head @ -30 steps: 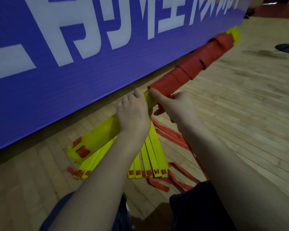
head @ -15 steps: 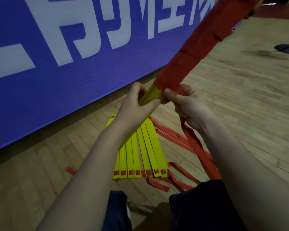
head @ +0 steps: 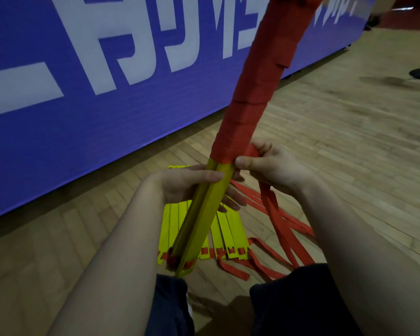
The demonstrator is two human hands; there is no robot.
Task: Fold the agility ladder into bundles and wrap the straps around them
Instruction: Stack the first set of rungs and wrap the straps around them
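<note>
Gripping bundle [head: 200, 224] with left hand [head: 180, 185], right hand [head: 272, 170] seemingly pinches strap [head: 270, 207].

Left hand [head: 187, 187] and right hand [head: 274, 170] bare, forearms [head: 112, 263] bare, short thumbnails [head: 215, 176] — dark navy fabric [head: 298, 301] over both knees.

Dim rm: wood plank floor [head: 349, 154], blue banner [head: 83, 141] w/ white lettering.

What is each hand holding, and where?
Left hand grips the bundle on its bare yellow part; right hand pinches the red strap beside the wrap's lower edge.
</note>
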